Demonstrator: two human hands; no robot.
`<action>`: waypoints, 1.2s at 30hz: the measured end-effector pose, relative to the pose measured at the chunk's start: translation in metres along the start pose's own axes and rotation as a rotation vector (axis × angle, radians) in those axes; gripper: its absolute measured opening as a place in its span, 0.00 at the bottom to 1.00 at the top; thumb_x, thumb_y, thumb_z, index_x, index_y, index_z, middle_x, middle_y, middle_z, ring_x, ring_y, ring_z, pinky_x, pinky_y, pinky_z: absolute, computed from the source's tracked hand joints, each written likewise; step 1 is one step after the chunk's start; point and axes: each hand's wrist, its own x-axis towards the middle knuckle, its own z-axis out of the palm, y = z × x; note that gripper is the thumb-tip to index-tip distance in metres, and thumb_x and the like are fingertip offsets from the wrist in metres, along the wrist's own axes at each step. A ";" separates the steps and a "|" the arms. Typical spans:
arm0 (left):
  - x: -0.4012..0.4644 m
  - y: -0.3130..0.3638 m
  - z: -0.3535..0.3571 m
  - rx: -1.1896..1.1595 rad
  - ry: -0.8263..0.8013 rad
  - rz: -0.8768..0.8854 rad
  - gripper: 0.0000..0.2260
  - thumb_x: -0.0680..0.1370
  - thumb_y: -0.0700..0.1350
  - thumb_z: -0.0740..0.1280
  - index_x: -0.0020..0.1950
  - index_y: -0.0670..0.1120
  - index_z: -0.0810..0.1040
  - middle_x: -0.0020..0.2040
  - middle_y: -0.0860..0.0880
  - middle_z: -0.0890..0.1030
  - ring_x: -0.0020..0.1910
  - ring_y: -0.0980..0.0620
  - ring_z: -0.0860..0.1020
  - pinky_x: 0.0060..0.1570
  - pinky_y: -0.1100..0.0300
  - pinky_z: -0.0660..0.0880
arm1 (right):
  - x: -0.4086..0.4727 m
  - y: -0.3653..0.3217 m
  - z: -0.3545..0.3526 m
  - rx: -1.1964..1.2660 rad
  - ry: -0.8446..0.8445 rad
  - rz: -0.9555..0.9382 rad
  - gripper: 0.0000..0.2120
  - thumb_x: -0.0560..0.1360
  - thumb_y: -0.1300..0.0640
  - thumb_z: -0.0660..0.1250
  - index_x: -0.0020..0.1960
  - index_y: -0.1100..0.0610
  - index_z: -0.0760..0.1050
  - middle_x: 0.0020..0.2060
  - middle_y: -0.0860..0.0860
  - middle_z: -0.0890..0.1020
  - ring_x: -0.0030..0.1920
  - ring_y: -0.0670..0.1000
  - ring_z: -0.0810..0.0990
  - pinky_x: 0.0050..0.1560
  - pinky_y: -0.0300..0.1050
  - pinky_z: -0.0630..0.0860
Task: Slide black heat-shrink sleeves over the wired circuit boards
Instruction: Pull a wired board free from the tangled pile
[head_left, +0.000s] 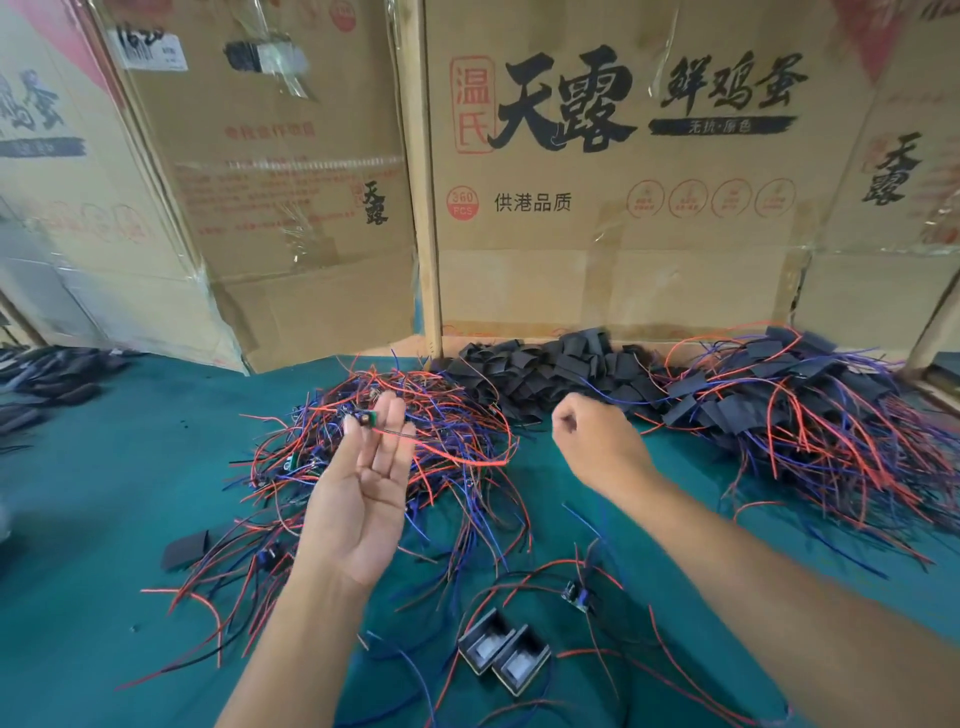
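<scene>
My left hand (363, 499) is raised palm up and pinches a small wired circuit board (363, 418) at its fingertips, red and blue wires trailing right. Behind it lies a tangled pile of bare wired boards (415, 415). My right hand (597, 441) hovers with fingers curled into a loose fist, nothing visible in it, just in front of the heap of black heat-shrink sleeves (561, 369). On the right sits a pile of sleeved boards (810, 400). Two open sleeves (501, 657) lie near the front, beside a loose board (579, 595).
Cardboard boxes (597, 208) wall off the back of the green table (104, 519). A single black sleeve (185, 548) lies at the left among stray wires. More dark parts (47, 379) are heaped at the far left edge.
</scene>
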 end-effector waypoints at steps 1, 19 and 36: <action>0.000 -0.001 -0.001 0.016 -0.009 -0.002 0.13 0.78 0.48 0.63 0.56 0.40 0.76 0.58 0.46 0.84 0.57 0.54 0.82 0.53 0.60 0.80 | 0.018 -0.001 0.003 -0.010 -0.024 0.030 0.07 0.77 0.56 0.58 0.43 0.50 0.73 0.42 0.50 0.81 0.40 0.56 0.78 0.36 0.45 0.71; -0.002 -0.019 -0.003 0.051 -0.109 -0.144 0.14 0.79 0.49 0.65 0.48 0.42 0.87 0.59 0.44 0.83 0.56 0.53 0.83 0.50 0.62 0.80 | 0.122 0.000 0.055 -0.533 0.012 0.013 0.05 0.75 0.60 0.64 0.41 0.56 0.76 0.42 0.55 0.82 0.39 0.59 0.80 0.31 0.43 0.67; -0.026 -0.050 0.005 0.260 -0.216 -0.383 0.31 0.74 0.46 0.69 0.69 0.27 0.66 0.51 0.38 0.84 0.42 0.50 0.84 0.42 0.62 0.81 | -0.135 -0.013 -0.025 1.048 -0.257 0.145 0.08 0.80 0.63 0.63 0.54 0.62 0.80 0.44 0.52 0.86 0.46 0.52 0.86 0.32 0.47 0.82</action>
